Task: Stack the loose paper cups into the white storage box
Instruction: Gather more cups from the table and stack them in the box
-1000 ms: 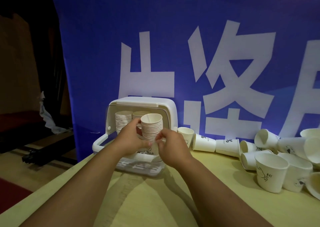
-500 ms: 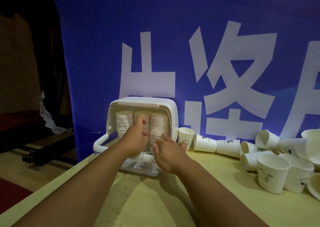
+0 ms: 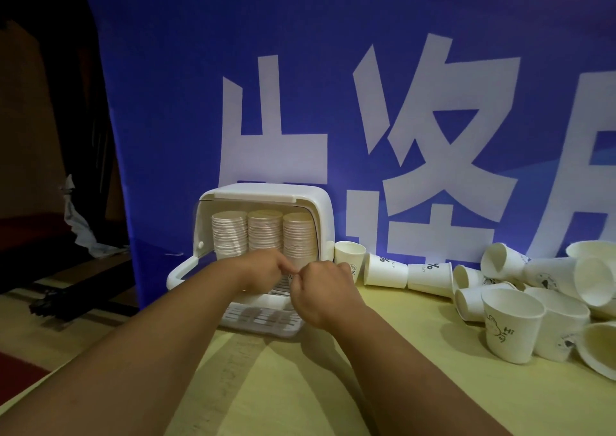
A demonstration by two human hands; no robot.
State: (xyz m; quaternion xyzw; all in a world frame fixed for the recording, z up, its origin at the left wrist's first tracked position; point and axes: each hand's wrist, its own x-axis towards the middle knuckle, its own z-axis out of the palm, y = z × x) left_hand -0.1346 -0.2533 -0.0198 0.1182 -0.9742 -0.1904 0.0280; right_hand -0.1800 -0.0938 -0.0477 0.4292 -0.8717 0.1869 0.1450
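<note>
The left hand [image 3: 263,270] and right hand [image 3: 321,284], fingers curled, their hold hidden, meet before the white storage box [image 3: 320,209]; three cup stacks [image 3: 265,232] stand inside it, but many loose paper cups [image 3: 513,322] wait on the table [image 3: 416,369] to its right.

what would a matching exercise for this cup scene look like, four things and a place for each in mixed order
Things:
1. three cup stacks
2. pile of loose cups
3. blue banner
4. single upright cup

Places:
a. hanging behind the table
b. inside the white storage box
c. just right of the box
d. at the table's right end

Pairs: 1-b, 2-d, 3-a, 4-c
</note>
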